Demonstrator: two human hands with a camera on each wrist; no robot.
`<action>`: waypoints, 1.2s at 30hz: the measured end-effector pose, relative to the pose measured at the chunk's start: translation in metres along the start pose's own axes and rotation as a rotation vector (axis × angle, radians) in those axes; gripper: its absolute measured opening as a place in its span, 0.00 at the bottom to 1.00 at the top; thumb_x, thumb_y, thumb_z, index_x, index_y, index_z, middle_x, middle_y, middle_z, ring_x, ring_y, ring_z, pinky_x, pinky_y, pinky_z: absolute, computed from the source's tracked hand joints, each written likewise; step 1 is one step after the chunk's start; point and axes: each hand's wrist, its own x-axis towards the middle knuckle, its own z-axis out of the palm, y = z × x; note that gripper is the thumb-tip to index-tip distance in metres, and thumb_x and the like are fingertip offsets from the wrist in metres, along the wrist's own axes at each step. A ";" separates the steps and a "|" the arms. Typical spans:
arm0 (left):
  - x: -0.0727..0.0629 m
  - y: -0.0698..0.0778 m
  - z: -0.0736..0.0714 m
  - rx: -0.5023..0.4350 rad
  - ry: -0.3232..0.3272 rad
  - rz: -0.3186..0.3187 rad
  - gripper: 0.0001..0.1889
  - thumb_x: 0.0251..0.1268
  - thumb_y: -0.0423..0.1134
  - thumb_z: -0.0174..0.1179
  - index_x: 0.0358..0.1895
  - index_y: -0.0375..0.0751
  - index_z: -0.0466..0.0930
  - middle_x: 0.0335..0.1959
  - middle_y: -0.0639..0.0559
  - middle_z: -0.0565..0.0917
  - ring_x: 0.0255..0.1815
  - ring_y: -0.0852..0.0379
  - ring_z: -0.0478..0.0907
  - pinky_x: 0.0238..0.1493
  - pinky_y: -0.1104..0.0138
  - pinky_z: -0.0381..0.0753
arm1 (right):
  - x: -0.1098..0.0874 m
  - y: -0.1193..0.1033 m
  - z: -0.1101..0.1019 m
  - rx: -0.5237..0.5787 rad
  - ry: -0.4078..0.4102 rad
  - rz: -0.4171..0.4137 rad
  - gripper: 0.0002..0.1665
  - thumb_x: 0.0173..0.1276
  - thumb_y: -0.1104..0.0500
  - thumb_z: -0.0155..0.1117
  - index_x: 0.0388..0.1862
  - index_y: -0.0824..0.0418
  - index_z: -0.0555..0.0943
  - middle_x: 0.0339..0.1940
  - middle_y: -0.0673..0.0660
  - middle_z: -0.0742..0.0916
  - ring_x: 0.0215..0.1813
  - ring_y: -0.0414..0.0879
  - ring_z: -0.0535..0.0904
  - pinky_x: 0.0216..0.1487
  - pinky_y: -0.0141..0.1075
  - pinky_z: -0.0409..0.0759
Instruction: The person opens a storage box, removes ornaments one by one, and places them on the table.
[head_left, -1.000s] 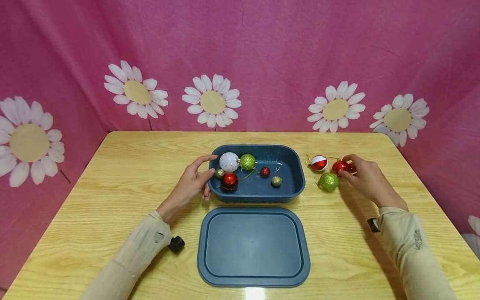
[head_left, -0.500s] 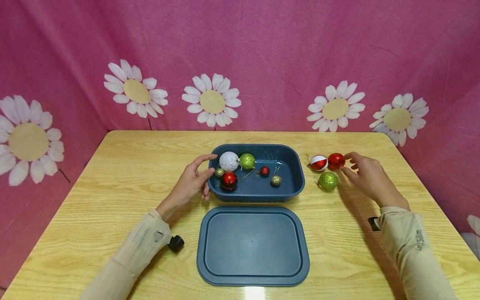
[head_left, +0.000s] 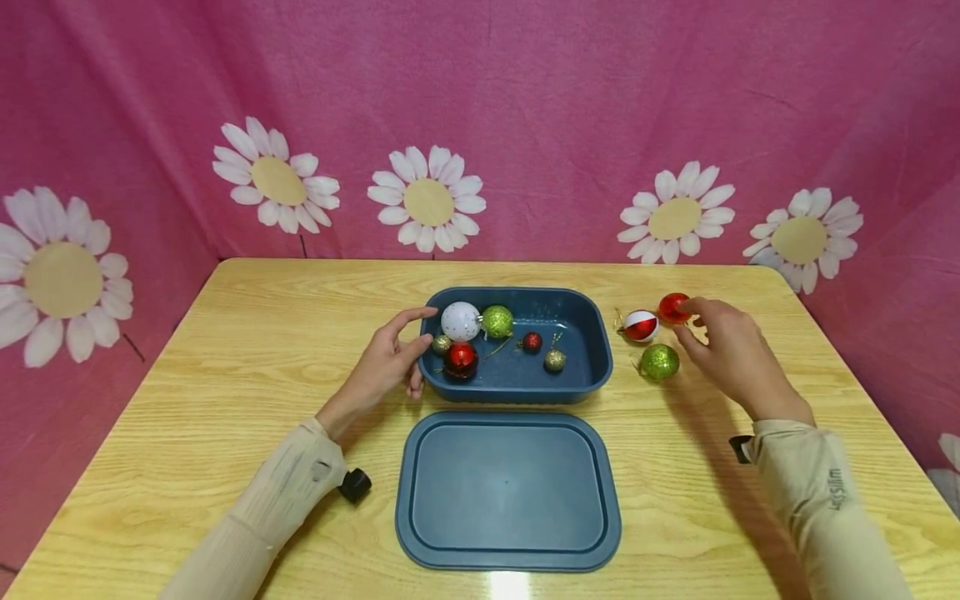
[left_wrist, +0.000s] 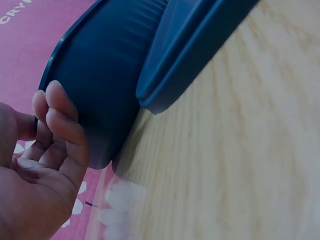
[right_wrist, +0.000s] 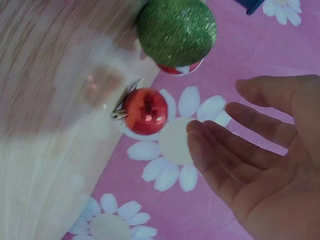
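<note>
My left hand (head_left: 381, 362) grips the left end of a dark blue box (head_left: 517, 390), thumb and index finger over the rim; in the left wrist view other fingers (left_wrist: 70, 135) curl against the outer wall. Inside the box lie a white bauble (head_left: 460, 321), a green glitter bauble (head_left: 497, 322), a shiny red one (head_left: 461, 359) and several small ones. At the right, my right hand (head_left: 735, 354) hovers beside a shiny red bauble (head_left: 672, 307). The right wrist view shows its fingers loosely bent and apart from that red bauble (right_wrist: 146, 111).
Near the red bauble, on the wooden table (head_left: 247, 358), are a red-and-white bauble (head_left: 641, 326) and a green glitter bauble (head_left: 660, 362). A flat blue lid (head_left: 507, 492) lies in front of the box. Behind the table hangs a pink flowered curtain (head_left: 540, 125).
My right hand has let go of the shiny red bauble, which has turned and shifted back, away from me. The left hand and the box have stayed in place.
</note>
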 end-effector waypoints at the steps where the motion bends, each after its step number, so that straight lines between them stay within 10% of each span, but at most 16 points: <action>1: 0.000 0.000 0.000 0.005 -0.001 0.002 0.23 0.79 0.36 0.49 0.73 0.43 0.63 0.11 0.47 0.77 0.09 0.53 0.76 0.17 0.63 0.81 | 0.000 -0.004 0.001 0.001 0.015 -0.009 0.14 0.66 0.68 0.66 0.49 0.72 0.79 0.45 0.71 0.84 0.44 0.64 0.81 0.43 0.59 0.79; 19: -0.002 0.002 0.000 -0.014 0.003 -0.012 0.23 0.79 0.36 0.50 0.73 0.41 0.62 0.12 0.45 0.77 0.10 0.53 0.76 0.19 0.62 0.83 | 0.009 -0.056 0.010 -0.022 0.063 -0.162 0.16 0.63 0.68 0.69 0.49 0.70 0.79 0.44 0.66 0.84 0.46 0.60 0.79 0.47 0.56 0.81; 36: 0.000 0.003 0.000 -0.001 -0.002 -0.015 0.23 0.80 0.36 0.49 0.73 0.43 0.62 0.12 0.46 0.76 0.10 0.53 0.76 0.18 0.64 0.82 | 0.029 -0.100 0.034 0.034 -0.072 -0.223 0.18 0.66 0.63 0.69 0.53 0.67 0.80 0.48 0.64 0.84 0.45 0.56 0.83 0.47 0.50 0.84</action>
